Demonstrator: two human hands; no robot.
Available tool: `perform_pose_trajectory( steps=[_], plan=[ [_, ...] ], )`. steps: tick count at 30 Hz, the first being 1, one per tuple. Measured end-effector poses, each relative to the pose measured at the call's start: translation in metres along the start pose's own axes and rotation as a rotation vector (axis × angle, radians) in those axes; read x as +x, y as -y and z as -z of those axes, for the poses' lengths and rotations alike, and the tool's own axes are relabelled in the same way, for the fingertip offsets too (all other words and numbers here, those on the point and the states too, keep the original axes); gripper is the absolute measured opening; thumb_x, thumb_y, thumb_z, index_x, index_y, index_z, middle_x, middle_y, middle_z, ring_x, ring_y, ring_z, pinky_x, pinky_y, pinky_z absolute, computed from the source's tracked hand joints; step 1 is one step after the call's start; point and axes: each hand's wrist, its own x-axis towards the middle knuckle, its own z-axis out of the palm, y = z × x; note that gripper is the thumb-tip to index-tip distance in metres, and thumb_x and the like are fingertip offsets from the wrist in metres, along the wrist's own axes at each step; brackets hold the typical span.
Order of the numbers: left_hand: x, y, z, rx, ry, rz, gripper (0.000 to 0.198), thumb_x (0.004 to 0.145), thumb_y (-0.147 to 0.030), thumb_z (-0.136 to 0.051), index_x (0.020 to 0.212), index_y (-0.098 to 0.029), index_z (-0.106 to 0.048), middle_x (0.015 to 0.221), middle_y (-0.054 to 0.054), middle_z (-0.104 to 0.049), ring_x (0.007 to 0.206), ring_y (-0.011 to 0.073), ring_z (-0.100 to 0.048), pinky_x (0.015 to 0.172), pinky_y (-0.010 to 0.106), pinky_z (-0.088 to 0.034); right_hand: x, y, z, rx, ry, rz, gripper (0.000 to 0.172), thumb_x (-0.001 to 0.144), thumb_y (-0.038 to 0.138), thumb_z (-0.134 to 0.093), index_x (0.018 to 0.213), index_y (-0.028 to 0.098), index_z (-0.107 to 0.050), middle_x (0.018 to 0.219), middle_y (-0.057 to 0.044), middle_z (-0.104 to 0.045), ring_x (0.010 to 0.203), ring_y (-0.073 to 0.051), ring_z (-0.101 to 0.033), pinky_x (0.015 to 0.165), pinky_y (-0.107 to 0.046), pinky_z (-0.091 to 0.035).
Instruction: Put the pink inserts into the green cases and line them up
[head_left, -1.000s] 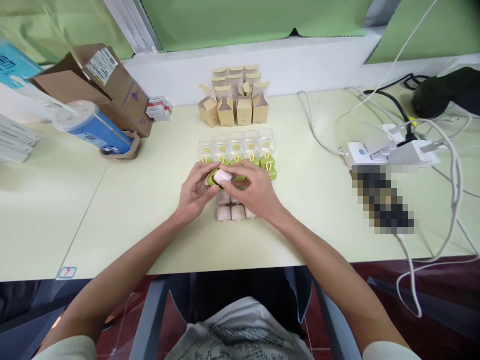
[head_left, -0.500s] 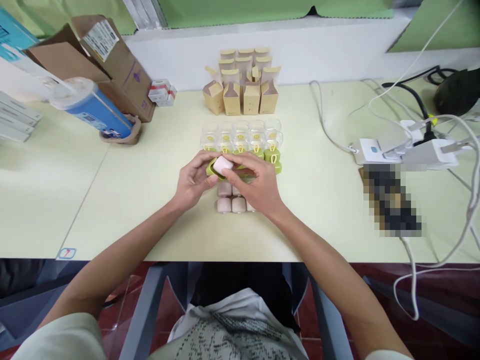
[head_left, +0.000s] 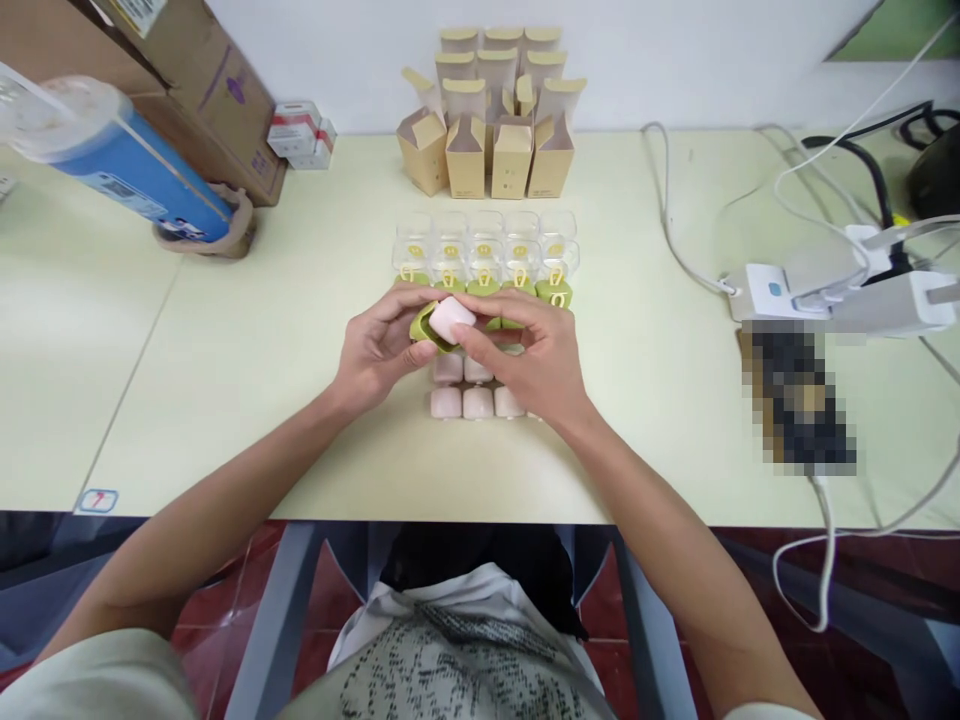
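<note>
Left hand (head_left: 369,350) curls round green cover (head_left: 423,330), right hand (head_left: 546,355) pinches pink case (head_left: 452,319); a slack pinch could drop the case

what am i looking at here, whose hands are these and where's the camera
No machine here: these are a person's own bare hands, seen by a camera worn on their head, looking forward and down. The left hand holds a green cover; the right hand grips a pale pink piece at its opening. On the table, more pink pieces sit nearest the person, with green pieces, clear cases and open cardboard boxes farther back.
</note>
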Motion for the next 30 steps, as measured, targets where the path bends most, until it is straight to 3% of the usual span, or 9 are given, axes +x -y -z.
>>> perform_pose_trajectory(
  steps=[5, 11, 20, 25, 30],
  plan=[
    [-0.0003, -0.0001, -0.0009, -0.057, -0.026, 0.071, 0.054, 0.088, -0.048, -0.097, 0.135, -0.026, -0.082, 0.132, 0.012, -0.074, 0.126, 0.0269, -0.077, 0.114, 0.043, -0.066, 0.0000, -0.0035, 0.0030, 0.009, 0.011, 0.001, 0.027, 0.099, 0.045, -0.087, 0.122, 0.030, -0.089, 0.114, -0.001, -0.085, 0.099, -0.017, -0.079, 0.086, -0.037, -0.076],
    [0.0007, 0.0013, -0.0010, -0.005, -0.026, 0.001, 0.054, 0.086, -0.050, -0.098, 0.134, -0.029, -0.083, 0.130, 0.011, -0.076, 0.128, 0.0281, -0.076, 0.113, 0.044, -0.066, 0.0012, -0.0026, 0.0046, 0.011, 0.045, 0.009, 0.026, 0.098, 0.042, -0.088, 0.121, 0.031, -0.090, 0.108, -0.001, -0.086, 0.099, -0.018, -0.080, 0.089, -0.038, -0.075],
    [0.0036, 0.0009, 0.0000, -0.022, -0.059, 0.002, 0.055, 0.082, -0.047, -0.102, 0.131, -0.028, -0.084, 0.126, 0.010, -0.074, 0.124, 0.0274, -0.076, 0.114, 0.046, -0.065, -0.0030, -0.0028, 0.0001, -0.042, 0.011, 0.054, 0.030, 0.101, 0.050, -0.085, 0.125, 0.032, -0.090, 0.120, -0.002, -0.087, 0.110, -0.022, -0.079, 0.089, -0.039, -0.076],
    [0.0012, 0.0017, -0.0009, -0.045, -0.026, -0.005, 0.057, 0.085, -0.049, -0.099, 0.135, -0.029, -0.081, 0.133, 0.010, -0.075, 0.126, 0.0266, -0.077, 0.110, 0.042, -0.067, -0.0048, -0.0036, -0.0018, -0.041, -0.007, 0.095, 0.028, 0.102, 0.046, -0.084, 0.126, 0.032, -0.089, 0.123, -0.002, -0.087, 0.112, -0.022, -0.079, 0.087, -0.038, -0.076],
    [-0.0002, 0.0035, -0.0018, -0.072, -0.020, 0.008, 0.061, 0.086, -0.053, -0.099, 0.137, -0.028, -0.078, 0.134, 0.011, -0.077, 0.123, 0.0255, -0.079, 0.105, 0.038, -0.069, -0.0048, -0.0037, -0.0028, -0.092, -0.020, 0.088, 0.032, 0.101, 0.055, -0.085, 0.124, 0.033, -0.090, 0.119, -0.003, -0.086, 0.104, -0.023, -0.079, 0.083, -0.040, -0.074]
  ],
)
